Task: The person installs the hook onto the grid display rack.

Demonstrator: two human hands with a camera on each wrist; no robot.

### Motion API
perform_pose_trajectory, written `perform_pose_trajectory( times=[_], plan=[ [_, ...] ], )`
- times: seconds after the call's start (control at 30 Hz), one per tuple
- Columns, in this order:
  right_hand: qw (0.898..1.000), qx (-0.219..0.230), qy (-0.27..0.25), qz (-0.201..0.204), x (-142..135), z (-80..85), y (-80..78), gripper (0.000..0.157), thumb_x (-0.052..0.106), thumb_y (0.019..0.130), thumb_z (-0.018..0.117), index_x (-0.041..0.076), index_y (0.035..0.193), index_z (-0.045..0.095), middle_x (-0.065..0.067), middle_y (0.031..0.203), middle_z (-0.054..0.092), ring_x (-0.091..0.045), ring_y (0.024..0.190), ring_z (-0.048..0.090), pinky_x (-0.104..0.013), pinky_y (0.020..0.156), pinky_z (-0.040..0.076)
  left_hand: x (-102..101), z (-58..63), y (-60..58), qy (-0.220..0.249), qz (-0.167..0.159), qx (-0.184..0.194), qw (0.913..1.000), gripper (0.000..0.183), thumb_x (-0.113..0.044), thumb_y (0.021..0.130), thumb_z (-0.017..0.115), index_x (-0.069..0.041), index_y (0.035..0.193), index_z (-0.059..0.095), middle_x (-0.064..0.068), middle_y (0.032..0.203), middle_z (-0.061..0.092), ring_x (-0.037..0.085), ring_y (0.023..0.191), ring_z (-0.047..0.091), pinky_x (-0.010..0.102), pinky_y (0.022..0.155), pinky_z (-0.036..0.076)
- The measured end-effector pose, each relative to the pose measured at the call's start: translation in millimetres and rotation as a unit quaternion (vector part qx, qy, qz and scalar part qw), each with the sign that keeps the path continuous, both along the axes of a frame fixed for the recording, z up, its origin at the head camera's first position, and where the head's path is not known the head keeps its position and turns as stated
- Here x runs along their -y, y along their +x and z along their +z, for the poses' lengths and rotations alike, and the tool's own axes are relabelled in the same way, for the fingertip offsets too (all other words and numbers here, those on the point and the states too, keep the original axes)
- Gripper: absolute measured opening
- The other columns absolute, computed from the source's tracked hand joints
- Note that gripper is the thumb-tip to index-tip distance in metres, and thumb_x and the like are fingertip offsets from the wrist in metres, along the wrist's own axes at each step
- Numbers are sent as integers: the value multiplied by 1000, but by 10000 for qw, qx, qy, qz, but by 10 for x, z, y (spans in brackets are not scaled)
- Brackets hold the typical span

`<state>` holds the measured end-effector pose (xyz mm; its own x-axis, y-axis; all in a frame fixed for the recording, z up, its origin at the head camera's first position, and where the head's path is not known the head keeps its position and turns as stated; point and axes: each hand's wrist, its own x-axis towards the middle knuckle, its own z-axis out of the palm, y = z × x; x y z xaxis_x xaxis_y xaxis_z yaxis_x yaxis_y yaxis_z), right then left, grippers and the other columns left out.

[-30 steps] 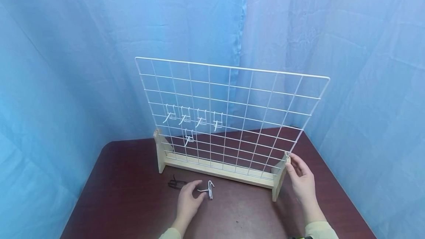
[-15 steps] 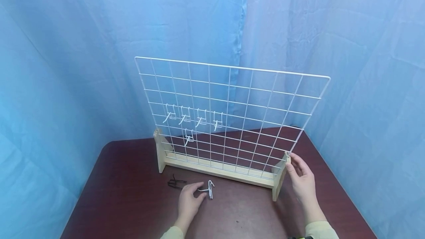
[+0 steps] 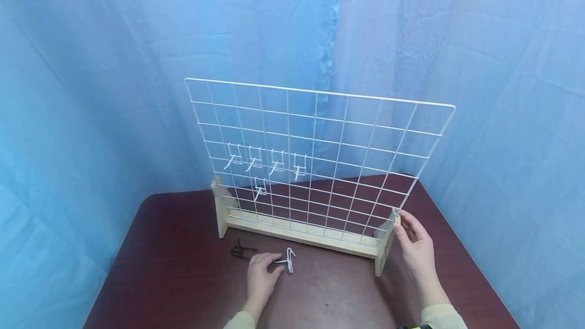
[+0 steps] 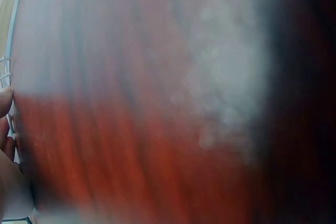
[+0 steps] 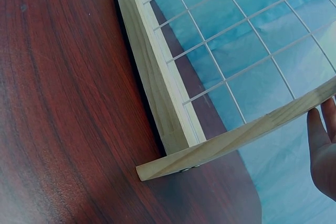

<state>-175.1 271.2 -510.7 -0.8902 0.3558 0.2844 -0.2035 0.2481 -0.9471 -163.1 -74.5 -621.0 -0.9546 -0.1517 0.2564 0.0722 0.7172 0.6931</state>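
Observation:
My left hand (image 3: 261,279) is low over the table, thumb and index finger apart on either side of the prong of a white wire hook (image 3: 289,261). A gap shows between those fingertips. Blur fills most of the left wrist view; only fingers (image 4: 5,100) show at its left edge. With thumb and fingers, my right hand (image 3: 418,253) pinches the upper end of the wooden side support (image 3: 384,248) of a stand. That stand carries a white wire grid panel (image 3: 316,121), leaning back. Several white hooks (image 3: 276,163) hang on the panel's left half.
Left of my left hand lies a black wire hook (image 3: 241,251) on the dark red table (image 3: 173,268). A wooden base bar (image 3: 297,235) joins the two side supports, the left one (image 3: 221,209) included. Blue curtains (image 3: 256,19) surround the table.
My left hand has shifted slightly right, its fingers now further along the white hook's prong. The hook stays in place. My right hand keeps its hold on the side support.

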Motion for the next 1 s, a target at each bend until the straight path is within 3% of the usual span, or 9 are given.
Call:
perform_pose_trajectory(
  times=[0.3, 0.47, 0.8, 1.0],
  plan=[
    [10000, -31, -85, 4, 5, 6, -4, 36, 9, 91, 58, 3, 126, 53, 11, 112, 59, -2, 104, 54, -10, 84, 45, -4, -13, -10, -118, 22, -55, 9999, 23, -16, 66, 81, -24, 86, 71, -15, 88, 62, 9, 95, 50, 33, 87, 42],
    [10000, -22, -68, 0, 4, 11, 0, 36, 10, 91, 58, 3, 127, 53, 10, 113, 59, -1, 104, 54, -10, 84, 45, -3, -5, -12, -189, 67, 92, 9998, 18, -17, 68, 80, -27, 79, 69, -18, 86, 59, 7, 96, 49, 32, 88, 41],
    [10000, -56, -12, 19, 3, -3, -4, 36, 11, 92, 58, 4, 127, 53, 7, 116, 59, -1, 106, 53, -10, 86, 44, 11, 53, 10, -32, 29, 67, 10000, 17, -18, 72, 78, -28, 79, 66, -18, 83, 62, 8, 92, 53, 34, 85, 46],
    [10000, -54, 11, -2, 5, -6, -5, 36, 11, 92, 58, 5, 127, 53, 8, 116, 59, -1, 106, 53, -10, 87, 44, 31, 85, 6, 291, 138, 342, 9989, 18, -19, 71, 79, -29, 79, 66, -18, 83, 63, 10, 91, 55, 36, 84, 47]
  ],
)
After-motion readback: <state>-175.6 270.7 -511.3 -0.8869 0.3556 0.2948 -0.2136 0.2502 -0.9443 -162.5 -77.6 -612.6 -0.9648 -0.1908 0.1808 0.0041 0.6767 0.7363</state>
